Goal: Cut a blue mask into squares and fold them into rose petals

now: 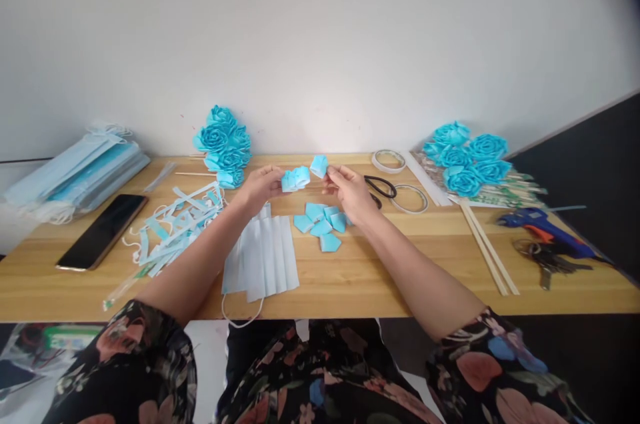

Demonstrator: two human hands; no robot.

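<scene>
My left hand (pixel 265 183) is closed on a small pale-blue flower piece (pixel 296 179) with folded edges. Between the thumb and fingertips of my right hand (pixel 347 188) is a single blue petal (pixel 319 165), held slightly above and to the right of that piece, with a narrow gap between them. Several blue cut petals (pixel 320 227) lie in a loose cluster on the table below my hands. Pleated face masks (pixel 265 254) are under and beside my left forearm. Scissors (pixel 383 187) with black handles are partly hidden behind my right hand.
On the left are stacked masks (pixel 80 174), a phone (pixel 103 232) and cut strips (pixel 183 227). Blue roses stand at back left (pixel 225 147) and right (pixel 470 157). Tape rolls (pixel 410 199), wooden sticks (pixel 487 247), a glue gun (pixel 547 231) and keys (pixel 545 261) lie rightward.
</scene>
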